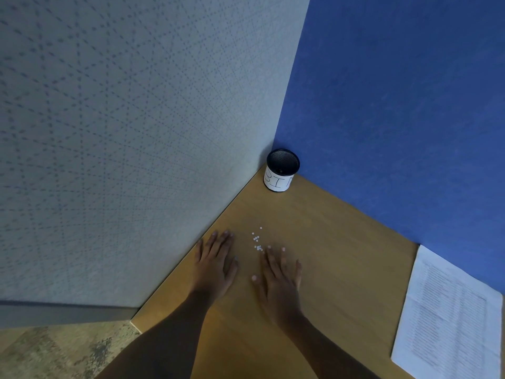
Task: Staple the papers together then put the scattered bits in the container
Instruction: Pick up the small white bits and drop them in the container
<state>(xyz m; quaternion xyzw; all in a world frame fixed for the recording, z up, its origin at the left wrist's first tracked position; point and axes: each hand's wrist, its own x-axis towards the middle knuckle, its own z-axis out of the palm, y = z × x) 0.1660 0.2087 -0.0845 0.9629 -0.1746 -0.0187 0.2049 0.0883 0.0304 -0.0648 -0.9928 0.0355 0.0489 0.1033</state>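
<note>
Bits (pixel 257 242) at frame centre: tiny, light paper dots, prob. scatter easily; sweep together, pinch. Left hand (pixel 216 262) and right hand (pixel 278 277) flat on table (pixel 341 242), fingers spread, holding nothing.

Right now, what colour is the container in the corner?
Black mesh container with a white paper label around its lower half; head view.
</note>
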